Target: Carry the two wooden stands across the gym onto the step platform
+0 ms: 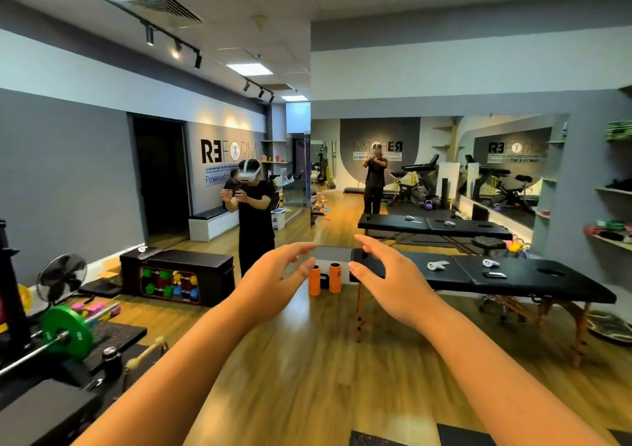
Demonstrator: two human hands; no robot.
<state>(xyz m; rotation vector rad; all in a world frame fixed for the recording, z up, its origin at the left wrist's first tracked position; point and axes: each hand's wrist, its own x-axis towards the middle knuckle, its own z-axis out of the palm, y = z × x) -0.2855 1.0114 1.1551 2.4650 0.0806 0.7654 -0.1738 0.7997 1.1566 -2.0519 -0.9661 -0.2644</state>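
Note:
Both my arms reach out in front of me over the wood floor. My left hand (273,283) and my right hand (384,274) are held apart at chest width with fingers loosely spread, and neither holds anything. Between and beyond them a low grey-topped white block (333,253), seemingly the step platform, sits on the floor, partly hidden by my fingers. Two orange foam rollers (325,278) stand upright in front of it. A pale wooden bar piece (147,352), possibly one stand, lies at the lower left by the weights. A second stand cannot be made out.
A person in a headset (254,213) stands ahead on the left. A black massage table (485,274) is on the right, another behind it. A dumbbell box (178,276), a fan (61,279) and a barbell with a green plate (68,332) line the left side.

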